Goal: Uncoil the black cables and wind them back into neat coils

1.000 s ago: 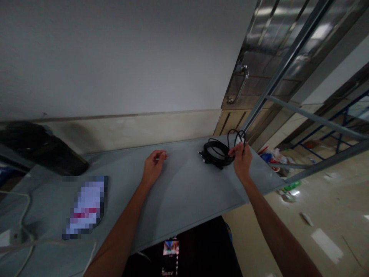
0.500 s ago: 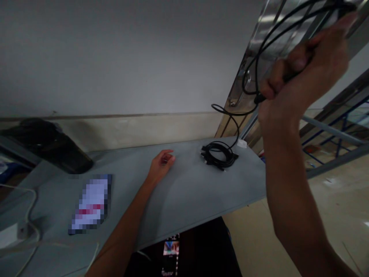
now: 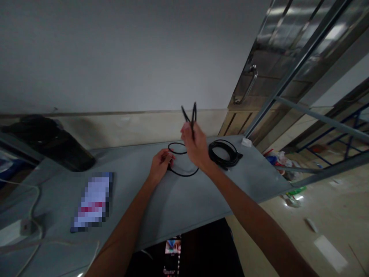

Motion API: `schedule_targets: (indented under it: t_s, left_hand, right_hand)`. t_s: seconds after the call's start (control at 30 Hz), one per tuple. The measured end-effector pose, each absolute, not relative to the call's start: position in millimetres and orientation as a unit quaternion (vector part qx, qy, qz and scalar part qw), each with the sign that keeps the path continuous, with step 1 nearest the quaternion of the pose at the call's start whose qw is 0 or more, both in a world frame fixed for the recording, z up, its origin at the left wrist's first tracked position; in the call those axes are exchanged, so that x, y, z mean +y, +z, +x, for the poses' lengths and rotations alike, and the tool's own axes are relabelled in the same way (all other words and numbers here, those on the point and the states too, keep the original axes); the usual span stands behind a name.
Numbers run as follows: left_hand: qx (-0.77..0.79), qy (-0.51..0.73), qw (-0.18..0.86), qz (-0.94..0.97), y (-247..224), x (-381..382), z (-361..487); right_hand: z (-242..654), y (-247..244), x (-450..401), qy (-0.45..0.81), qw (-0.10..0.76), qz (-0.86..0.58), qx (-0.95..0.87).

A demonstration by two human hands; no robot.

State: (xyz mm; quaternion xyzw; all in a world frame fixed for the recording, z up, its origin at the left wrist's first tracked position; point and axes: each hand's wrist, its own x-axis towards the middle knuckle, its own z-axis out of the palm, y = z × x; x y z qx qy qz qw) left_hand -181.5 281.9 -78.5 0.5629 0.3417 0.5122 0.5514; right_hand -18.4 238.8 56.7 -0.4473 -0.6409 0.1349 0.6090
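A black cable (image 3: pixel 184 176) hangs in a loose loop between my two hands, just above the grey tabletop (image 3: pixel 184 204). My right hand (image 3: pixel 196 145) is closed around the cable, with two strands sticking up above its fingers. Lower and to the left, my left hand (image 3: pixel 161 164) pinches the cable where the loop meets its fingertips. To the right of my right hand lies a separate coil of black cable (image 3: pixel 225 151), flat on the table.
A dark bottle-like object (image 3: pixel 57 144) lies at the back left, with a blurred-out phone-like item (image 3: pixel 93 202) before it. A white power strip (image 3: pixel 14 232) with cords sits at front left. Metal posts (image 3: pixel 291 80) rise at right. A lit phone (image 3: pixel 173 254) rests below the table's front edge.
My right hand has come down and left from the upper right, carrying the cable to my left hand. The left hand, which showed no cable, now grips it. The coil stays on the table.
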Motion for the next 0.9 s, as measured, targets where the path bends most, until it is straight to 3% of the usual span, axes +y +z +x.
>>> schedule_targets:
  t_s: [0.13, 0.27, 0.6, 0.9]
  left_hand:
    - [0.386, 0.522, 0.527, 0.548, -85, 290, -189]
    - [0.461, 0.546, 0.488, 0.502, -85, 293, -193]
    - [0.412, 0.600, 0.574, 0.375, -62, 281, -180]
    - [0.318, 0.587, 0.625, 0.405, -71, 277, -171]
  right_hand:
    - [-22, -31, 238, 0.112, 0.323, -0.526, -0.779]
    - [-25, -69, 229, 0.072, 0.209, -0.508, -0.832]
    - [-13, -75, 236, 0.110, 0.248, -0.538, -0.798]
    - [-11, -83, 246, 0.136, 0.371, -0.560, -0.728]
